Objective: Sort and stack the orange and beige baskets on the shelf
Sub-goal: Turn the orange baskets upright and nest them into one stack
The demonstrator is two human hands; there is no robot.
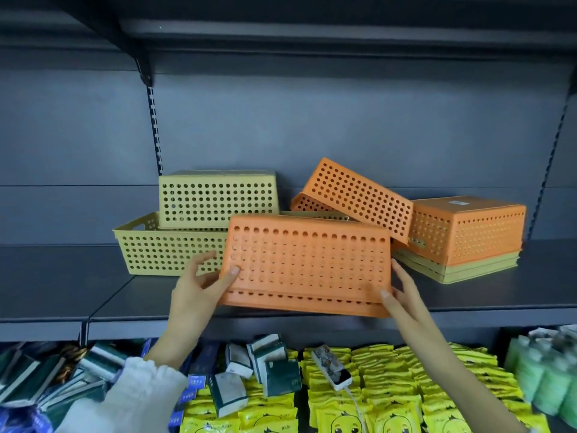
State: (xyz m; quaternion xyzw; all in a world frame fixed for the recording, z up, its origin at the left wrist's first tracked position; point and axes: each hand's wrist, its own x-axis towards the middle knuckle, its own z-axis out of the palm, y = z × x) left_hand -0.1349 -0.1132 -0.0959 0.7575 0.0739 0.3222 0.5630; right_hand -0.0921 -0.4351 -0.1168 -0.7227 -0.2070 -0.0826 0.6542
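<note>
An orange basket (307, 265) is held upside down at frame centre above the shelf (93, 276), gripped at its ends by the left hand (199, 287) and right hand (402, 292), fingers clamped on it. A white label (458, 202) is seen on the overturned orange basket at right (468, 229), its writing unreadable.

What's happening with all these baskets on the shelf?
A person is sorting them. Their left hand and right hand grip the ends of an upside-down orange basket at the shelf's front edge. Behind it, a beige basket sits in a larger beige one; a tilted orange basket leans near a mixed stack.
</note>
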